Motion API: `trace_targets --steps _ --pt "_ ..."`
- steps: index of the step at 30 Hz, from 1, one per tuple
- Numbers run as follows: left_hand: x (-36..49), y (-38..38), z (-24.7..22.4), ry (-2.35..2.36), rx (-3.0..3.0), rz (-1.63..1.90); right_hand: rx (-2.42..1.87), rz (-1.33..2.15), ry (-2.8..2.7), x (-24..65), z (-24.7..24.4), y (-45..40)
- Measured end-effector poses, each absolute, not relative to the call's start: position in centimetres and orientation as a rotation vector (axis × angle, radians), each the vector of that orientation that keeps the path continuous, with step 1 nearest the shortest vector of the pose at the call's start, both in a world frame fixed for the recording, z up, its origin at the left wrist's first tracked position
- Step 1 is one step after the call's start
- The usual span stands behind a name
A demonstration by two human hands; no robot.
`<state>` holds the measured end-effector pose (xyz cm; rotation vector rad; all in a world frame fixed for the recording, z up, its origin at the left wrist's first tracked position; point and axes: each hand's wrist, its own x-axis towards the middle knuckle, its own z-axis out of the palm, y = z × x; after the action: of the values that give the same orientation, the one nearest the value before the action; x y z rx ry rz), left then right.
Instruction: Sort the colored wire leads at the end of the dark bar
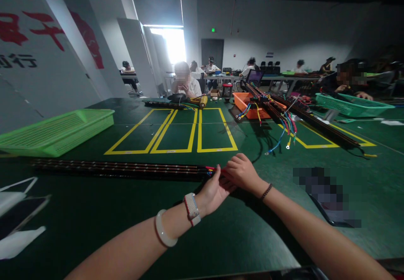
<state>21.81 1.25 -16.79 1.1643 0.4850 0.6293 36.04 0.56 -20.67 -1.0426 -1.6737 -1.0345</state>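
Note:
A long black wire harness (pixel 126 169), banded with small ties, lies across the table in front of me. Red, yellow and blue wires (pixel 209 170) come out of its right end. My left hand (pixel 214 194) is closed around these wires from below, thumb on top. Against it, my right hand (pixel 244 173) is closed with curled fingers on the same wires. The wire ends are hidden between my two hands.
A green basket (pixel 57 135) stands at the left. An orange basket (pixel 249 108) bears more harnesses with coloured wires and ring terminals. A dark phone-like object (pixel 331 204) lies right, and white sheets (pixel 19 244) lie left. Several people sit beyond; a teal basket (pixel 350 107) is at right.

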Motion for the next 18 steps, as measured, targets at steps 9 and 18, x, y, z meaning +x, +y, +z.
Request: trace_targets --steps 9,18 --pt "22.0 1.6 -16.8 0.52 1.105 0.7 -0.942 -1.248 -1.866 36.2 -21.0 0.4" --pt "21.9 1.4 -16.8 0.494 1.114 0.665 -0.903 -1.162 -1.824 38.0 -20.6 -0.8"
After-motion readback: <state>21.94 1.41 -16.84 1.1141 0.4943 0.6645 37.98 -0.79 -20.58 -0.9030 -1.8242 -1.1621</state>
